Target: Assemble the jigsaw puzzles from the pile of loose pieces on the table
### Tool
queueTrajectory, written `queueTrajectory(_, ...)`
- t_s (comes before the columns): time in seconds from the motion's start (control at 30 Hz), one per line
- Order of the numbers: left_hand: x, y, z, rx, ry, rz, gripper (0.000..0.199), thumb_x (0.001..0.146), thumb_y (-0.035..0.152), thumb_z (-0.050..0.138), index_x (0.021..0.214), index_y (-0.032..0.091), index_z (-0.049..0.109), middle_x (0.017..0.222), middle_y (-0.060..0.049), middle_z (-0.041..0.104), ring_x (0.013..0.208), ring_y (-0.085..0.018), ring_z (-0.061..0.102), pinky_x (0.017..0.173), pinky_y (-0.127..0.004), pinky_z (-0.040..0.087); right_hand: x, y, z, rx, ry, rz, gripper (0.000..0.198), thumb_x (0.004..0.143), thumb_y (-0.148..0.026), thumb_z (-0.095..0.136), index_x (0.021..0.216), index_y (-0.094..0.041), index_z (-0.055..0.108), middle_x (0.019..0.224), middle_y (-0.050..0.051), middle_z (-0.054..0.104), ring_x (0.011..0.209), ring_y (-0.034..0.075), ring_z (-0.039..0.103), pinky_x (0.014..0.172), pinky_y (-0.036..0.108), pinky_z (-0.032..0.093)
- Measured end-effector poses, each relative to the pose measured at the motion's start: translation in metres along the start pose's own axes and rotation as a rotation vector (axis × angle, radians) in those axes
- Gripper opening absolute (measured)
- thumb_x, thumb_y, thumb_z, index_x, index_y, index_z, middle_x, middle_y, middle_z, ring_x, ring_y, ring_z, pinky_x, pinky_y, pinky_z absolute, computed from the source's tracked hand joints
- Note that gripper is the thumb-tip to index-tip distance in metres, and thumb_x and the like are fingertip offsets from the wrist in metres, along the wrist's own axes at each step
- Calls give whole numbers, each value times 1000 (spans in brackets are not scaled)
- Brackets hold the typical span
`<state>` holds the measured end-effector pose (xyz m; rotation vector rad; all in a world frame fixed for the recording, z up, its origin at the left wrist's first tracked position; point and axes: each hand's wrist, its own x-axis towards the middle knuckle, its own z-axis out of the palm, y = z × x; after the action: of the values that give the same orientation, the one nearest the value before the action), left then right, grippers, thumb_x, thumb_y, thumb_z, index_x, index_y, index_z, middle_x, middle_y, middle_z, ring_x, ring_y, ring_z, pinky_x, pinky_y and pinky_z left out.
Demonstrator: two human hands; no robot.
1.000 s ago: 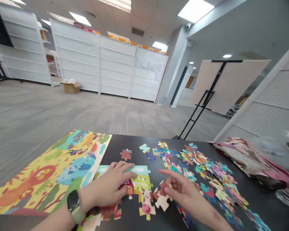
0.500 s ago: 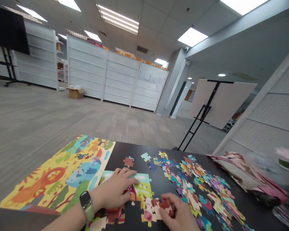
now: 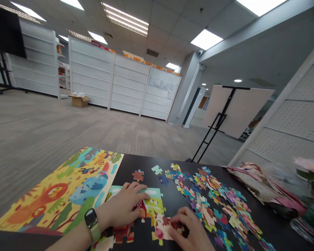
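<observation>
My left hand (image 3: 127,204), with a watch (image 3: 91,219) on its wrist, lies flat with fingers spread over a partly joined jigsaw puzzle (image 3: 155,203) showing a red barn, a green field and sky. Right of it, my right hand (image 3: 189,226) has thumb and fingers closed on a brown-and-white puzzle piece (image 3: 170,233), partly hidden by the fingers. That piece lies against the cow-face piece (image 3: 159,226) at the section's lower right. Beneath my left wrist, more red and green pieces (image 3: 122,234) are partly covered.
Many loose puzzle pieces (image 3: 199,200) spread across the dark table (image 3: 143,162) to the right. A finished animal picture (image 3: 65,195) covers the left side. One brown piece (image 3: 138,175) lies beyond my left hand. A pink bag (image 3: 264,188) and a glass vase (image 3: 307,226) stand at the right.
My right hand has shifted slightly left, and its fingers are now closer to the cow-face piece. My left hand stays on the puzzle. The view has moved a little.
</observation>
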<state>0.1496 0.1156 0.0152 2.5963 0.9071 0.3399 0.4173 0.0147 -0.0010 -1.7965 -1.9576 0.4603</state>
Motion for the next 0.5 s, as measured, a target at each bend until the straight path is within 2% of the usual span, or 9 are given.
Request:
queueTrajectory(0.1,1,-1,1,8,4,2,53,81,13,53,129,34,58,149,-6,50,137,-33,43,111,-60,34,-6,5,9,-45,35,-91,18,92,-33,59,87,-26,75,101,7,66,95,22,67,83,30,56)
queueTrajectory(0.23,1,0,1,-4,-20,-6,54,82,13,51,131,36,57,150,-4,48,139,-32,41,112,-60,33,-20,24,10,-85,242,-230,28,97,-28,52,116,-29,73,117,10,68,108,25,67,93,34,56)
queueTrajectory(0.3,1,0,1,-13,-39,-21,54,83,13,50,131,36,57,151,-4,48,141,-32,40,113,-60,32,-29,38,-1,-97,377,-205,34,98,-25,48,124,-29,69,124,10,67,117,27,64,101,37,53)
queueTrajectory(0.37,1,0,0,-14,-52,-31,55,83,13,50,133,36,58,152,-4,47,142,-33,38,115,-60,31,-41,56,-15,-122,452,-142,33,98,-24,46,119,-28,71,123,10,69,118,28,63,101,41,53)
queueTrajectory(0.5,3,0,-1,-9,-68,-43,59,85,14,49,138,39,54,155,-2,45,144,-32,37,116,-60,31,-71,95,-21,-201,404,-79,25,90,-29,60,109,-30,77,116,9,74,111,31,68,94,44,58)
